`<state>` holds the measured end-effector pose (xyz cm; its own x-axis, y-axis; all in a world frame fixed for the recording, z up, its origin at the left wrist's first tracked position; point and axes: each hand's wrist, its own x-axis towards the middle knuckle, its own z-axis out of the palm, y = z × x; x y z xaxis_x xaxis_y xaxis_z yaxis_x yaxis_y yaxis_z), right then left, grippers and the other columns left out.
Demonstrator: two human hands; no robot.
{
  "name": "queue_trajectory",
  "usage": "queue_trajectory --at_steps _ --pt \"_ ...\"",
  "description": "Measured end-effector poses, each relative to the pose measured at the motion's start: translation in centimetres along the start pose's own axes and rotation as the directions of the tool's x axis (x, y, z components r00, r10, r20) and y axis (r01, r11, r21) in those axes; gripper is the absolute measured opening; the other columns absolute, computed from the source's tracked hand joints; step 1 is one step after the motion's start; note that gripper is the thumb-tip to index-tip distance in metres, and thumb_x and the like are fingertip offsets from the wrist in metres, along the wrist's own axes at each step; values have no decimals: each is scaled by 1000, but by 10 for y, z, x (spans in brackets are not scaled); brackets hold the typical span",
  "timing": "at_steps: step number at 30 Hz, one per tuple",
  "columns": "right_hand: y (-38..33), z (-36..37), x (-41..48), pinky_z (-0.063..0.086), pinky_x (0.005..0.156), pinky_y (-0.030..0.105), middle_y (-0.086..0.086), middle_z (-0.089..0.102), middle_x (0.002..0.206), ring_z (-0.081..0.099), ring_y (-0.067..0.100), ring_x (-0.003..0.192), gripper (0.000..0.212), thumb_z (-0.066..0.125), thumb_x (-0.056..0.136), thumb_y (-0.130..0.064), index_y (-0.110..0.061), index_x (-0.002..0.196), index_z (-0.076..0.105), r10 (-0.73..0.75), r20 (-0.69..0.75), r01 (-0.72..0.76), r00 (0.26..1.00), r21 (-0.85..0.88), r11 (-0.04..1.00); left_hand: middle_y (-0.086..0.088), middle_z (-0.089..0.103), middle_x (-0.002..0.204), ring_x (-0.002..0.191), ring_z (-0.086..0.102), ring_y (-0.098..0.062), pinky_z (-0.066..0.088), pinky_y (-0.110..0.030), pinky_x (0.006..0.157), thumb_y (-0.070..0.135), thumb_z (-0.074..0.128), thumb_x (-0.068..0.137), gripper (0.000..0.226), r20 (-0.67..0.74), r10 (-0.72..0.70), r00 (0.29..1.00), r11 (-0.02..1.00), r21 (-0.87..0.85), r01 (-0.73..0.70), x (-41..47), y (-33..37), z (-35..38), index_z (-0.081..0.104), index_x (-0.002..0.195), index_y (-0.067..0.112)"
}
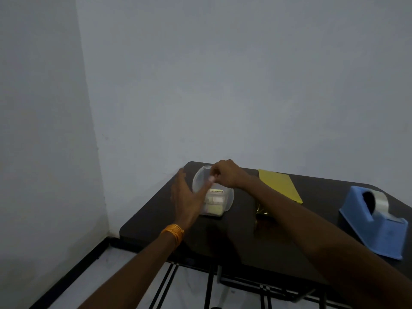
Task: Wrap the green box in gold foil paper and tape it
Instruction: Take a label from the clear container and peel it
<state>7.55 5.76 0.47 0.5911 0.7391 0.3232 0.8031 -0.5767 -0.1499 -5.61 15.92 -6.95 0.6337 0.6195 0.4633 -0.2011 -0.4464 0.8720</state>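
Fingers [214, 178] of right hand [225, 175] pinched shut at the raised lid [200, 178] of a clear plastic container [219, 202]; what they grip is too blurred to tell. Left hand [185, 197] open, fingers spread, against container's left side. Container at desk [278, 241] far-left corner. Gold foil paper [282, 186] lies flat just right of it. Blue tape dispenser [374, 221] at right edge. Green box not identifiable.

Take the tub [217, 197] as your mark. Both hands crowd it: left hand [186, 197] against its left side, right hand [225, 175] over its far rim. Right of it, past your right forearm, lie the foil [279, 186] and the dispenser [374, 221]. The table [223, 239] in front of the tub is bare.
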Motion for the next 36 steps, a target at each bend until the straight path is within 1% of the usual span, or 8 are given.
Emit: queue_trajectory --at_steps 3,5,12,14,24,30,33,36 --pt "-8 7 15 51 84 33 13 69 113 63 29 103 27 68 86 -15 -3 111 71 19 163 12 986 -184 983 -1 53 128 121 51 -21 45 -41 100 64 50 88 62 -87 -43 995 988 -154 29 18 8 -7 40 136 26" --pt "-11 13 25 49 93 36 10 66 122 60 28 113 38 71 88 -21 -5 122 66 72 298 12 952 -270 963 4 53 115 111 54 -20 43 -31 87 51 47 97 46 -130 -63 990 984 -175 40 31 12 -9 43 133 22" --pt "-12 33 49 53 96 39 14 66 123 64 28 108 35 61 95 -23 -2 122 62 250 548 -45 799 -359 932 15 54 86 83 54 -6 41 -28 79 42 43 102 37 -144 -113 983 980 -178 87 59 11 -3 49 125 14" --pt "-14 36 51 51 99 41 14 65 124 63 29 111 32 60 95 -18 -2 122 63 246 550 -24 798 -379 925 14 55 83 80 53 -3 41 -23 72 42 43 102 36 -142 -108 984 982 -172 83 62 9 -2 50 123 13" --pt "-16 22 35 55 89 35 8 68 114 65 23 101 26 69 87 -10 -10 113 70 90 412 -8 906 -197 980 9 58 81 71 53 -2 39 -8 58 33 46 102 21 -134 -56 989 981 -191 29 60 18 4 53 112 15" --pt "-5 -7 16 51 81 25 5 71 106 66 17 93 24 69 76 -3 -11 97 77 62 -21 -60 998 83 995 14 53 80 73 53 -1 42 -14 61 12 54 97 20 -160 28 987 993 -108 -46 58 33 6 55 117 8" --pt "5 -26 -1 55 79 26 1 75 96 69 12 87 22 72 73 -6 -12 94 78 260 -207 -148 943 439 886 10 58 87 75 55 -3 41 -8 60 8 55 96 21 -110 89 990 992 -78 -98 53 47 12 56 116 9" --pt "19 -43 -22 61 82 38 2 74 98 71 18 92 21 77 72 -6 -12 92 77 448 -228 -145 865 740 657 -2 61 113 96 60 -13 48 -10 68 14 60 94 24 14 158 987 982 -104 -156 44 59 28 56 119 14"
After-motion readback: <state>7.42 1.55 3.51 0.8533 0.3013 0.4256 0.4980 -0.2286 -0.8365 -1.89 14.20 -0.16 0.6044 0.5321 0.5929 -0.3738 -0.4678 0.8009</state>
